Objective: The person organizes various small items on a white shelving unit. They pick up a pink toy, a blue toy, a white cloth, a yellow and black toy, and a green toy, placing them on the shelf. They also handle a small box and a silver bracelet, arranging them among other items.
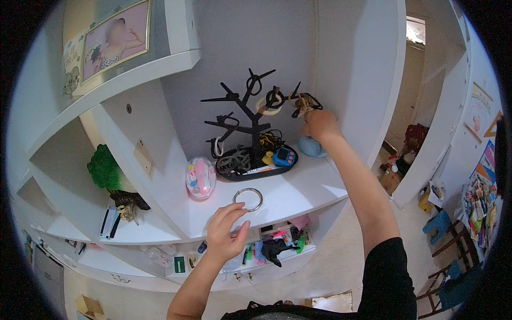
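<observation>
A black tree-shaped jewellery stand [250, 114] rises from a dark tray [266, 172] on a white shelf [304, 192]. Rings and bands hang on its branches. My right hand [319, 125] is raised to the right branch tip, its fingers pinched on a small beige band [304, 105] there. My left hand [226, 232] rests at the shelf's front edge with fingers spread, holding nothing, just below a metal ring [248, 199] lying flat on the shelf.
A pink egg-shaped toy [200, 177] stands left of the tray. A blue round toy [285, 156], a yellow piece and cords lie in the tray; a blue ball [310, 146] sits behind my right wrist. Lower shelves hold a green ornament [105, 169] and small clutter. A doorway opens at right.
</observation>
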`<state>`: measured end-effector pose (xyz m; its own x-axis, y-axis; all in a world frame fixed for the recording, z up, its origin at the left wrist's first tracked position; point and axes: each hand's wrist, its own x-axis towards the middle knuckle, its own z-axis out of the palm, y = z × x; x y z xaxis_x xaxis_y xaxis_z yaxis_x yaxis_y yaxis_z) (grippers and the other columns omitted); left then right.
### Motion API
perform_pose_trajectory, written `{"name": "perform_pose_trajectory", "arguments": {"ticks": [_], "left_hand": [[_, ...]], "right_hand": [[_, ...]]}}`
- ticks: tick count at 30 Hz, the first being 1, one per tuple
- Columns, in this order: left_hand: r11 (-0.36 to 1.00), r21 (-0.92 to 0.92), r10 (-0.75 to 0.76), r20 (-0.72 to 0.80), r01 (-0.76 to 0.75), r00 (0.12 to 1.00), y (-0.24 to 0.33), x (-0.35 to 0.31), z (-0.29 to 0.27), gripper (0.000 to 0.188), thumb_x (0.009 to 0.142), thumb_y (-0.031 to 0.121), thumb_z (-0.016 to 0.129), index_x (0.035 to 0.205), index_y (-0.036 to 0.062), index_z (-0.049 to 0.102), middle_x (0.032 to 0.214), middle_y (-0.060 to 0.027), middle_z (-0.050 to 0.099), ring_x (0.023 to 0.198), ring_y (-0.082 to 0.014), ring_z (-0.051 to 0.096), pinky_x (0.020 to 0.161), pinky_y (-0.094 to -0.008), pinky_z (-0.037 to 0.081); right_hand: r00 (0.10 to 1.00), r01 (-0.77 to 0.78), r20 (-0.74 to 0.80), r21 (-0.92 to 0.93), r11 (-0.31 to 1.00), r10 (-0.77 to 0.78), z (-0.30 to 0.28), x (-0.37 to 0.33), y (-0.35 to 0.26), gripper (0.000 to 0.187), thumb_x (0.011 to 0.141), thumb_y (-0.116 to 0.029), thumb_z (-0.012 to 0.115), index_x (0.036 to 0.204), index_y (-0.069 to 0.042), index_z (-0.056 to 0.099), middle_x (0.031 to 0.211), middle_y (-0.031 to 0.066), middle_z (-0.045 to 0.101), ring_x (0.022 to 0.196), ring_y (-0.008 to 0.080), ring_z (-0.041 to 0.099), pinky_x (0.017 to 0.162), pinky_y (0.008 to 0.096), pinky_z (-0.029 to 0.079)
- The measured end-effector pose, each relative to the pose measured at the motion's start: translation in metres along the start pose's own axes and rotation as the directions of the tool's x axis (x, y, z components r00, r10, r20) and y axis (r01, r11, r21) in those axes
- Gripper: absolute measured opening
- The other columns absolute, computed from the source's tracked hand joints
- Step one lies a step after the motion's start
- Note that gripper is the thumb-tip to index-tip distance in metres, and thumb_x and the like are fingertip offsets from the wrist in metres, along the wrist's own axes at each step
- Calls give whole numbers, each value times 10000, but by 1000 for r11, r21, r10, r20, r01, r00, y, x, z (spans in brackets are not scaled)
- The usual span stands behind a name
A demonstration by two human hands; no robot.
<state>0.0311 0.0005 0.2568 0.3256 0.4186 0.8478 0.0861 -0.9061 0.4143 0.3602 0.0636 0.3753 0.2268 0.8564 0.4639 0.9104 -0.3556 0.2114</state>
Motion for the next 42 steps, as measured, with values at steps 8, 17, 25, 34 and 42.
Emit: {"name": "perform_pose_trajectory", "arguments": {"ticks": [8,17,25,34,42], "left_hand": [[1000,7,-5,6,5,1000,2,1,-1,246,666,-1,653,907,-16,609,995,-164,615,834,-293,599,720,-337,482],[1000,2,-12,16,12,1000,1,-1,1,247,682,-2,643,926,-14,606,1013,-161,609,866,-281,600,720,-324,497],[999,5,-32,0,32,999,0,-3,-2,245,677,8,655,917,-7,609,1011,-156,611,874,-290,601,747,-338,487],[999,-17,-37,14,38,999,-1,-2,1,214,708,12,640,919,-7,608,1035,-163,603,879,-267,607,702,-312,517],[998,-4,-63,2,63,998,-1,-4,-2,216,714,1,630,929,-17,617,1029,-160,606,874,-247,610,694,-297,521]], "right_hand": [[991,-10,132,7,1000,10,13,0,7,249,782,-244,583,946,-74,663,969,141,655,904,295,635,723,412,522],[996,-85,38,104,991,81,5,-15,10,252,773,-254,637,930,-57,646,946,157,647,884,330,624,757,423,511],[994,38,-102,687,726,45,-41,-77,-8,309,784,-253,650,999,-32,627,974,186,615,890,335,602,759,416,480],[935,353,-218,537,766,-278,27,-143,0,336,804,-170,606,1100,-14,576,1143,164,567,1092,342,506,930,391,402],[842,410,-539,620,669,-16,19,-237,-21,289,747,3,596,1032,-39,615,1049,126,615,922,293,587,798,384,451]]}}
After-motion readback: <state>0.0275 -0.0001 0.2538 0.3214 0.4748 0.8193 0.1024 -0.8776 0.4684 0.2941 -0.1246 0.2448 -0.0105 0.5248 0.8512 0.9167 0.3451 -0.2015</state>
